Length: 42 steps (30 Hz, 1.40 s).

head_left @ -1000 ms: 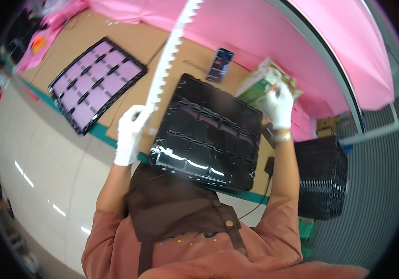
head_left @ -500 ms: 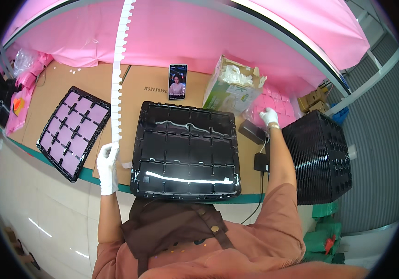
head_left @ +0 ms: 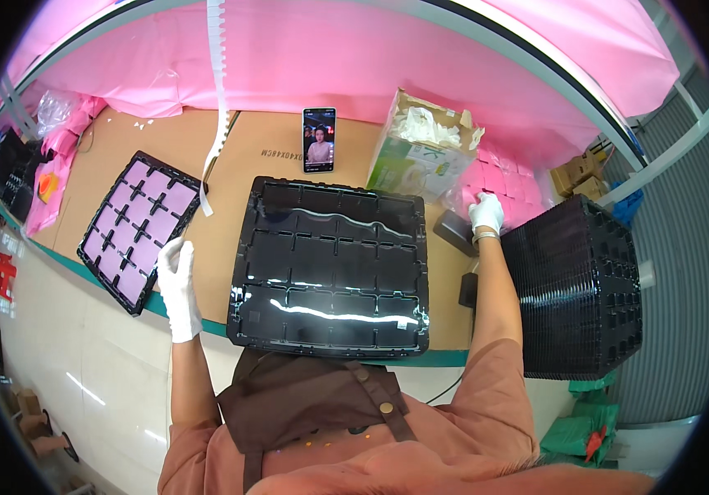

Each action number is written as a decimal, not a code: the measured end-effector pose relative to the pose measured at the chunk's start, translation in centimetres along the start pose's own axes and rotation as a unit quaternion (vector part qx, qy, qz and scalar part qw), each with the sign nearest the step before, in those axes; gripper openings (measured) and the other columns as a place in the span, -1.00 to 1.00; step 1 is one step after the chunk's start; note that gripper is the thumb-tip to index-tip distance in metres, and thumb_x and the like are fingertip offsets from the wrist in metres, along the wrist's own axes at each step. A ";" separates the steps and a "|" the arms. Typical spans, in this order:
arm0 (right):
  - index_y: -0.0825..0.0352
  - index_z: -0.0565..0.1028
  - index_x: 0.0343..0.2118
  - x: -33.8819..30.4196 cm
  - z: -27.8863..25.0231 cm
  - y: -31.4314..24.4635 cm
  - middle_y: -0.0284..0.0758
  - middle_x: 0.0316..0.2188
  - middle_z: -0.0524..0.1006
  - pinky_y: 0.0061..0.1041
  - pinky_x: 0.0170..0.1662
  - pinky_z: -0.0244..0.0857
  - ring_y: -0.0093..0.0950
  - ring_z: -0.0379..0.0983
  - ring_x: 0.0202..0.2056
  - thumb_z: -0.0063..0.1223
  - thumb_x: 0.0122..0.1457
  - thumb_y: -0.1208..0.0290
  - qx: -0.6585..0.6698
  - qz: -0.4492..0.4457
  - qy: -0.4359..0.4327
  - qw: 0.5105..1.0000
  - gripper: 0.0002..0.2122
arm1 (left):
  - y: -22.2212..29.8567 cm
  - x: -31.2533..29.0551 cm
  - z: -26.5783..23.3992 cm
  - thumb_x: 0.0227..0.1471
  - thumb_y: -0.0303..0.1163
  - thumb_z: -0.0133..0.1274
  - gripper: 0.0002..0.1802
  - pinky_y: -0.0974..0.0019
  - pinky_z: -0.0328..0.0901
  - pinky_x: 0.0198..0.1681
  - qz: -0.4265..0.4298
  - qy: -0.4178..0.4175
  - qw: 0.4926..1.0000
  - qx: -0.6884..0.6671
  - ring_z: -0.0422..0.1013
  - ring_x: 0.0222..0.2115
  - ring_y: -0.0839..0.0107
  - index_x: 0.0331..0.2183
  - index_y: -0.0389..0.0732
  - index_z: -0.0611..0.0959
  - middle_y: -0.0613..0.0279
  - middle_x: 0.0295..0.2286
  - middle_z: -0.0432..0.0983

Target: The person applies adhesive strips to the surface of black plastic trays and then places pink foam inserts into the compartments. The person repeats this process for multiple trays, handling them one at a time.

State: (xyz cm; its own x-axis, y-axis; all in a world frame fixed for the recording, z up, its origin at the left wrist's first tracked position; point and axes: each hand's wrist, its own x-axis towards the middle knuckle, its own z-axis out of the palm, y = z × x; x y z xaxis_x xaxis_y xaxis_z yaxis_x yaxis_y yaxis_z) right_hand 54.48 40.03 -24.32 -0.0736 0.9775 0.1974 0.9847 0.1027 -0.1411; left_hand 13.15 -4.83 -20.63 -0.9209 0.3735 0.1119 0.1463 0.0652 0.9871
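Observation:
My left hand, in a white glove, is over the table between two trays. Its thumb and fingers are apart, and nothing shows in them. Beyond it hangs a long white notched strip, its lower end loose and curled. My gloved right hand is at the near edge of a pile of pink packets, fingers curled together; what they grip, if anything, is hidden. Between my hands lies a large black plastic tray with shallow rectangular compartments. A smaller black tray with pink pads is tilted at the left.
A phone stands upright behind the large tray. To its right is an opened carton with crumpled white material on top. A dark box sits by my right hand. A tall stack of black trays stands at the right.
My left hand has let go of the strip and moved slightly left and up. The strip's lower end now swings free and higher. My right hand stays by the pink packets.

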 end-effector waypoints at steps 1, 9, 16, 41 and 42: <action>0.22 0.60 -0.14 0.5 0.8 0.9 -0.18 -0.13 0.55 -0.34 0.01 0.36 -0.23 0.49 -0.08 0.17 0.05 0.32 0.022 0.017 0.009 1.000 -0.72 | 1.2 -0.4 0.8 0.14 -0.24 0.12 -0.60 0.38 0.26 -0.05 0.000 -0.014 1.000 -0.002 0.39 -0.17 0.44 -0.05 -0.24 0.53 0.18 -0.18 0.50; 0.28 0.64 -0.32 1.5 2.1 1.6 -0.09 -0.37 0.61 -0.30 -0.26 0.37 -0.15 0.55 -0.34 0.03 0.08 0.40 0.156 0.064 0.047 0.985 -0.82 | 2.6 -1.9 0.4 0.13 -0.25 0.14 -0.62 0.35 0.25 -0.06 0.011 -0.029 0.999 0.010 0.37 -0.19 0.47 -0.05 -0.18 0.54 0.20 -0.22 0.50; 0.40 0.57 -0.43 2.9 2.1 3.2 -0.09 -0.56 0.53 -0.27 -0.36 0.31 -0.23 0.45 -0.49 -0.01 0.11 0.41 0.243 0.099 0.130 0.956 -0.83 | 4.2 -3.1 1.8 0.11 -0.24 0.15 -0.65 0.39 0.29 -0.10 0.029 -0.077 0.996 0.032 0.41 -0.21 0.47 -0.10 -0.21 0.57 0.24 -0.24 0.52; 0.35 0.48 -0.16 -28.3 -10.7 -11.1 -0.18 -0.27 0.53 -0.39 -0.21 0.40 -0.29 0.52 -0.31 0.03 0.13 0.39 0.442 -0.371 -0.230 0.783 -0.76 | 4.5 -6.7 7.0 0.16 0.24 -0.17 -0.23 0.16 0.35 -0.04 -0.447 -0.428 0.737 -0.272 0.46 -0.11 0.32 0.04 -0.28 0.44 0.12 -0.10 0.50; 0.35 0.49 -0.17 -26.9 -10.2 -10.2 -0.17 -0.29 0.54 -0.40 -0.21 0.40 -0.30 0.52 -0.35 0.02 0.14 0.39 0.421 -0.341 -0.074 0.837 -0.78 | 4.3 -6.7 6.9 0.15 0.26 -0.17 -0.23 0.18 0.35 -0.05 -0.455 -0.429 0.729 -0.279 0.46 -0.12 0.35 0.05 -0.25 0.45 0.15 -0.11 0.50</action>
State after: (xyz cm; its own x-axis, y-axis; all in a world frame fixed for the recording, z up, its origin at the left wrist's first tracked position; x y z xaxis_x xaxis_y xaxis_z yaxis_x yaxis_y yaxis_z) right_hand 48.07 10.85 -18.26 -0.6544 0.6436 0.3968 0.2490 0.6789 -0.6907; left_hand 22.45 -0.66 -17.96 0.0542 0.8673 -0.4949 -0.7737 0.3498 0.5282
